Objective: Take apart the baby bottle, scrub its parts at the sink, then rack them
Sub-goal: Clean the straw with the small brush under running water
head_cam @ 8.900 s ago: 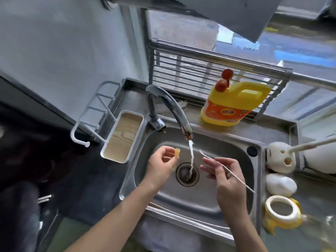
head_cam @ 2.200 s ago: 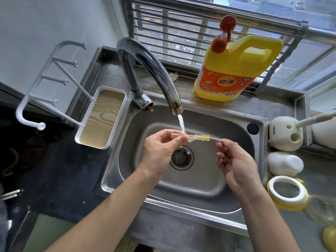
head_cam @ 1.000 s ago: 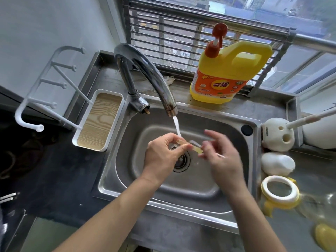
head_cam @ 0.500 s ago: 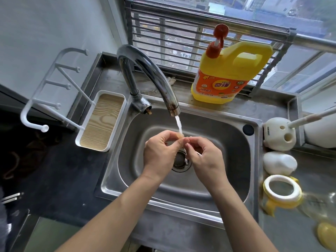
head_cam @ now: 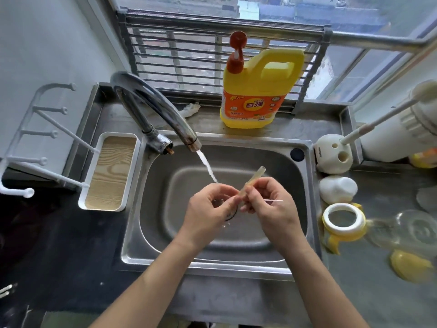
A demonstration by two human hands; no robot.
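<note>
Steel sink (head_cam: 212, 263), both hands over the drain, tap running.

Amber-tinted straw tube (head_cam: 254, 177) is held between the two hands and tilts up and away from them, its free end just beside the water stream (head_cam: 207, 165) falling from the faucet (head_cam: 156, 102). Right hand (head_cam: 272, 204) grasps the tube at mid-length with curled fingers; a thin white brush rod (head_cam: 274, 200) sticks out sideways from the same grip. Left hand (head_cam: 210, 209) has thumb and forefinger curled together, pinching the tube's lower end, and the stream lands just beyond its knuckles. Outboard of the right hand, on the counter, lie the white-and-yellow bottle collar (head_cam: 343, 217) and the clear bottle (head_cam: 406, 233). Well outboard of the left hand stands the white peg rack (head_cam: 42, 138). Beyond both hands, a yellow detergent jug (head_cam: 257, 91) stands on the ledge.
</note>
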